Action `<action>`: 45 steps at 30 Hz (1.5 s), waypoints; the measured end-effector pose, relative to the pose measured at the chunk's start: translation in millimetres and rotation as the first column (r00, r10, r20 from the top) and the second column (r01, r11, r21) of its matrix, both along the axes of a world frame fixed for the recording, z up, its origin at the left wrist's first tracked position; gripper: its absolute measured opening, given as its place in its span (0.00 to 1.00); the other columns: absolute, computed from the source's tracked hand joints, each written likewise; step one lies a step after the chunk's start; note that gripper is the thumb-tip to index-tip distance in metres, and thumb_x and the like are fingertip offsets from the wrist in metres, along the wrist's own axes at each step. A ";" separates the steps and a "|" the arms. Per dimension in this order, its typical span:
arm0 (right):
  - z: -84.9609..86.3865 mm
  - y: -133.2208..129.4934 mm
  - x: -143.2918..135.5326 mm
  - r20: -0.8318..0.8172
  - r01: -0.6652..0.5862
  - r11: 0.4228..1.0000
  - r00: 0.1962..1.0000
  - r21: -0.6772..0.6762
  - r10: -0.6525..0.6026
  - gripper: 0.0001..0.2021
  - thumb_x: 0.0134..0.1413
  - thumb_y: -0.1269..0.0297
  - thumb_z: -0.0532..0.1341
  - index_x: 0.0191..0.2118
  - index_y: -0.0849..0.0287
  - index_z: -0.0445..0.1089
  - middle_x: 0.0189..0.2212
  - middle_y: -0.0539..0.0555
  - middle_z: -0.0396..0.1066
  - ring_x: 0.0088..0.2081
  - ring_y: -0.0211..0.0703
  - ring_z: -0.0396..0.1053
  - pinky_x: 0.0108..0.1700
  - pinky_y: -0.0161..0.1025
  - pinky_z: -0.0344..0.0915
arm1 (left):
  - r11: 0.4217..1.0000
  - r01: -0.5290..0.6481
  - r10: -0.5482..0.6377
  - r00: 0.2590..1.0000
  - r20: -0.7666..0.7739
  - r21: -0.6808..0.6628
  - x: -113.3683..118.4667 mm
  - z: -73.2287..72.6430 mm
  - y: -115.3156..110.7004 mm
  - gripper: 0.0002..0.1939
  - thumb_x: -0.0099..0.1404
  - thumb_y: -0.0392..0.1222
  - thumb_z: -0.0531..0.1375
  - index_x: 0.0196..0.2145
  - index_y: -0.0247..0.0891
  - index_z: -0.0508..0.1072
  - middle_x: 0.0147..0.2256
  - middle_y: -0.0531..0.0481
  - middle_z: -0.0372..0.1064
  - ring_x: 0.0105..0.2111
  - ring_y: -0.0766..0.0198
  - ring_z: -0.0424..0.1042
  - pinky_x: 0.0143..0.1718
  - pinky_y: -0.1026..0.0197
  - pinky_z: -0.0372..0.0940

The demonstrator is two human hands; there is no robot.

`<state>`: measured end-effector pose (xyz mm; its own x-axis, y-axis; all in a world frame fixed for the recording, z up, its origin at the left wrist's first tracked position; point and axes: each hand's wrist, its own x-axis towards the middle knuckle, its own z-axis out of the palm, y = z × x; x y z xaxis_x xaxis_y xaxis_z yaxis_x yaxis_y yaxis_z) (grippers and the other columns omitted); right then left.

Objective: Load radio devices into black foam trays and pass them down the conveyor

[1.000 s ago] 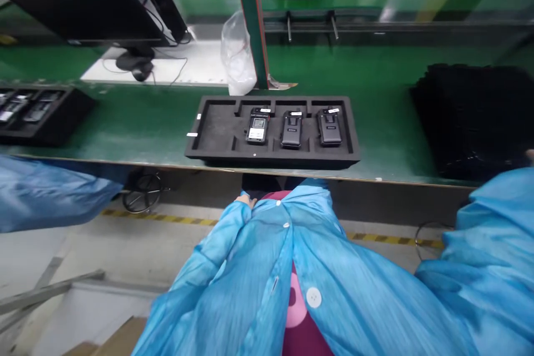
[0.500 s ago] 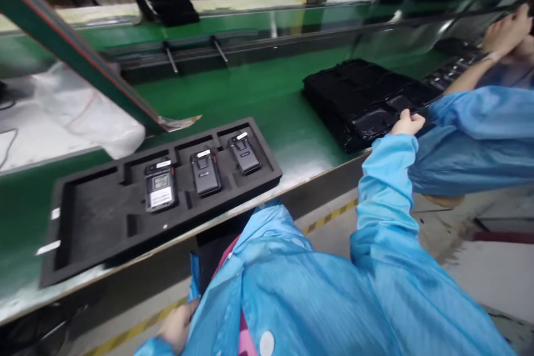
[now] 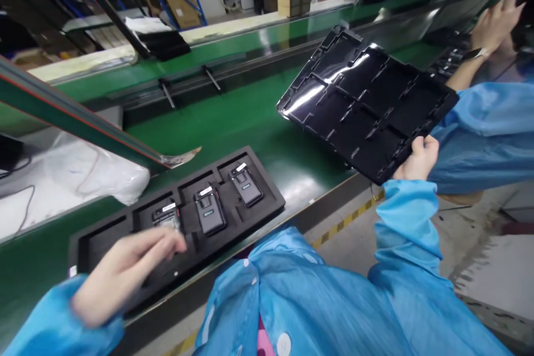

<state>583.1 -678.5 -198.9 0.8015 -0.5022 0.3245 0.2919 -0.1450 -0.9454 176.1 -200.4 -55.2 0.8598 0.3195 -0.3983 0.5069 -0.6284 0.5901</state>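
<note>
A glossy black plastic tray (image 3: 367, 103), empty in every compartment, was held tilted in the air above the green conveyor belt (image 3: 233, 117), the right hand (image 3: 417, 158) gripping its near edge with fingers curled closed around it. Lower left on the belt lay a black foam tray (image 3: 267, 189) holding three handheld devices (image 3: 209, 210) side by side in its slots, one partly hidden by the left hand (image 3: 125, 270), which hovered blurred over that tray with fingers loosely extended and holding nothing. At far right, another person's hand (image 3: 494, 25) reached towards more black trays.
</note>
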 end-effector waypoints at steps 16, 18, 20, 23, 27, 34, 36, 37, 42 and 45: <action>60.6 150.5 -179.5 -0.023 -0.199 0.881 0.973 0.430 0.231 0.15 0.51 0.57 0.63 0.42 0.56 0.62 0.40 0.50 0.68 0.41 0.38 0.68 0.46 0.41 0.68 | 0.796 0.291 -0.145 0.943 0.299 -0.530 194.6 -44.8 -24.1 0.32 0.56 0.67 0.62 0.44 0.34 0.76 0.32 0.48 0.72 0.25 0.68 0.67 0.24 0.66 0.61; 68.2 166.1 -196.3 -0.009 -0.256 0.861 0.957 0.440 0.289 0.15 0.53 0.55 0.63 0.43 0.53 0.62 0.43 0.49 0.69 0.44 0.40 0.68 0.46 0.42 0.69 | 0.745 0.291 -0.047 0.920 0.389 -0.600 198.8 -45.0 -37.8 0.29 0.60 0.63 0.61 0.49 0.38 0.72 0.42 0.46 0.73 0.34 0.65 0.72 0.30 0.64 0.67; 73.8 172.8 -209.7 0.000 -0.312 0.838 0.937 0.447 0.349 0.15 0.55 0.52 0.61 0.44 0.50 0.60 0.47 0.49 0.68 0.47 0.42 0.69 0.45 0.43 0.71 | 0.641 0.278 0.112 0.888 0.446 -0.715 202.7 -42.2 -48.9 0.26 0.60 0.56 0.64 0.52 0.42 0.70 0.49 0.48 0.72 0.43 0.61 0.74 0.39 0.62 0.71; 77.2 167.2 -224.9 -0.015 -0.398 0.792 0.890 0.464 0.456 0.15 0.55 0.51 0.62 0.44 0.49 0.59 0.47 0.49 0.69 0.44 0.43 0.71 0.41 0.44 0.72 | 0.470 0.246 0.274 0.872 0.405 -0.848 206.4 -36.9 -59.1 0.25 0.56 0.45 0.69 0.50 0.40 0.72 0.49 0.48 0.74 0.47 0.56 0.75 0.48 0.56 0.72; 77.3 132.8 -226.3 -0.059 -0.499 0.714 0.799 0.491 0.599 0.20 0.51 0.50 0.66 0.45 0.50 0.61 0.40 0.49 0.71 0.36 0.42 0.72 0.36 0.44 0.73 | 0.451 0.233 0.265 0.887 0.378 -0.862 208.8 -32.8 -62.6 0.21 0.60 0.43 0.67 0.51 0.39 0.72 0.49 0.49 0.74 0.49 0.57 0.74 0.56 0.52 0.69; 96.9 27.9 -182.0 -0.136 -0.469 0.777 0.814 0.420 0.565 0.29 0.47 0.39 0.65 0.47 0.54 0.63 0.48 0.55 0.71 0.40 0.48 0.74 0.41 0.48 0.71 | 0.539 0.177 0.048 0.970 0.239 -0.824 222.7 -21.6 -43.2 0.29 0.46 0.46 0.74 0.45 0.34 0.74 0.35 0.48 0.78 0.34 0.58 0.77 0.43 0.55 0.75; 103.2 20.2 -185.7 -0.261 -0.560 0.751 0.711 0.350 0.652 0.31 0.44 0.43 0.69 0.50 0.54 0.63 0.47 0.56 0.72 0.37 0.49 0.74 0.38 0.49 0.71 | 0.572 0.154 -0.038 0.986 0.161 -0.805 228.9 -19.9 -43.3 0.29 0.41 0.45 0.76 0.40 0.33 0.74 0.28 0.49 0.76 0.24 0.61 0.74 0.30 0.59 0.75; 104.3 21.8 -191.9 -0.313 -0.597 0.730 0.661 0.333 0.682 0.32 0.43 0.47 0.71 0.51 0.55 0.64 0.45 0.56 0.73 0.35 0.49 0.74 0.37 0.49 0.71 | 0.585 0.149 -0.080 0.989 0.126 -0.797 232.2 -20.0 -46.9 0.28 0.40 0.46 0.76 0.37 0.32 0.74 0.25 0.49 0.75 0.21 0.63 0.72 0.25 0.61 0.73; 95.0 20.3 -244.5 -0.247 -0.450 0.844 0.817 0.291 0.520 0.32 0.38 0.52 0.73 0.50 0.55 0.65 0.45 0.49 0.72 0.45 0.42 0.72 0.51 0.44 0.71 | 0.601 0.220 -0.334 0.943 0.009 -0.768 245.7 -23.7 -93.5 0.27 0.44 0.58 0.72 0.32 0.33 0.75 0.22 0.51 0.70 0.20 0.66 0.66 0.22 0.61 0.69; 98.1 -30.9 -301.6 -0.253 -0.233 0.939 0.921 0.253 0.297 0.34 0.36 0.53 0.74 0.51 0.57 0.66 0.47 0.49 0.72 0.47 0.41 0.71 0.55 0.42 0.68 | 0.564 0.354 -0.504 0.863 0.028 -0.746 252.4 -23.1 -118.8 0.33 0.50 0.70 0.64 0.38 0.35 0.78 0.20 0.56 0.58 0.21 0.72 0.57 0.23 0.68 0.64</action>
